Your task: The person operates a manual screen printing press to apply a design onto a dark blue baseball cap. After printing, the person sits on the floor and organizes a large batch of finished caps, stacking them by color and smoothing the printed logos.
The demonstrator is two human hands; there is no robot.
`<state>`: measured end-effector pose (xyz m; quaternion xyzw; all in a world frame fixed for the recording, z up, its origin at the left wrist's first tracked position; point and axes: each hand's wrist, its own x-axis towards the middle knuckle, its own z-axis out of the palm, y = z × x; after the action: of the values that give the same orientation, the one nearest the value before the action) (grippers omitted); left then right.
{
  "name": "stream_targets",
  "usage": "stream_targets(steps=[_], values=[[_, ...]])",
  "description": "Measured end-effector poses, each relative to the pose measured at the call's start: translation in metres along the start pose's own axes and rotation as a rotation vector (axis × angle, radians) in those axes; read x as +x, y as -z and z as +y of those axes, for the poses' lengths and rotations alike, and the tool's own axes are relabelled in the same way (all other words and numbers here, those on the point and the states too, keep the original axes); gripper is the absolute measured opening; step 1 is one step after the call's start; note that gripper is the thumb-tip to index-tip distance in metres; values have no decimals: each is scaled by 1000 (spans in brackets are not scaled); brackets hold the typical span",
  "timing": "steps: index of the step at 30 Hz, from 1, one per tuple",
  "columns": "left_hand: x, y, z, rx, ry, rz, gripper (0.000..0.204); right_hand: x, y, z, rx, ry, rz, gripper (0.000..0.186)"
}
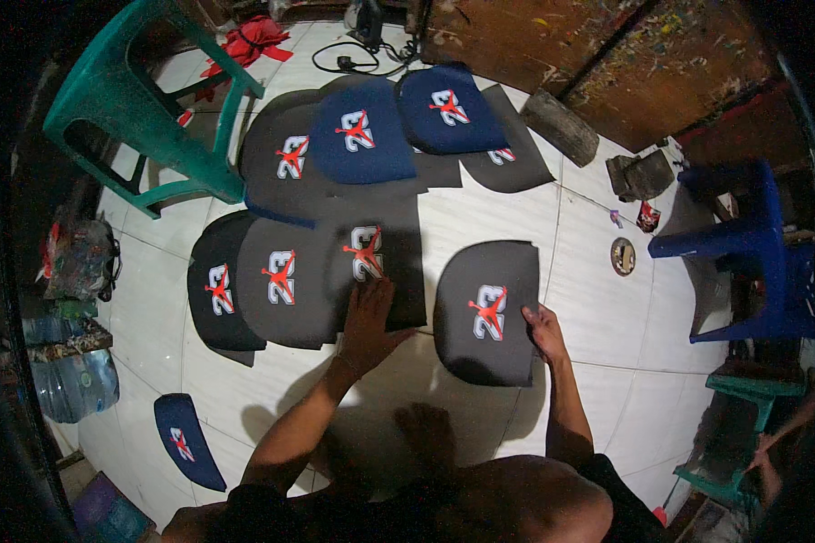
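White tile floor [598, 299] | left hand [369, 317] flat on grey panel [385, 262] | right hand [543, 328] at panel edge [487, 312]

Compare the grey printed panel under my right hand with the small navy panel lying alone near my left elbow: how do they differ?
The grey panel is dark grey and looks larger; the navy panel is blue, narrower and looks smaller. The grey panel is gripped at its edge by the right hand; the navy panel lies untouched, apart from the rows. Both lie flat on the white tiled floor and bear a red-and-white print.
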<state>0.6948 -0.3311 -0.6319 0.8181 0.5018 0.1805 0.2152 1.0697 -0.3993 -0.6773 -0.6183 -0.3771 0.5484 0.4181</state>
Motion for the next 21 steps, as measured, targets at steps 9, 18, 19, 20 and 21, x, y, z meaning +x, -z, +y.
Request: stream_targets(steps=[9,18,19,20,21], values=[[-34,-40,-23,279,-123,-88,62,13,-9,-3,7,-97,43,34],[-29,-59,-27,549,-378,-188,48,-20,-11,-12,92,-150,75,33],[-26,-63,-24,593,-426,-163,47,-22,-16,-14,131,-137,80,31],[-26,-63,-24,533,-458,-171,48,-24,-17,-15,169,-123,83,30],[-28,-62,-26,473,-487,-178,49,-25,-13,-9,156,-125,84,31]])
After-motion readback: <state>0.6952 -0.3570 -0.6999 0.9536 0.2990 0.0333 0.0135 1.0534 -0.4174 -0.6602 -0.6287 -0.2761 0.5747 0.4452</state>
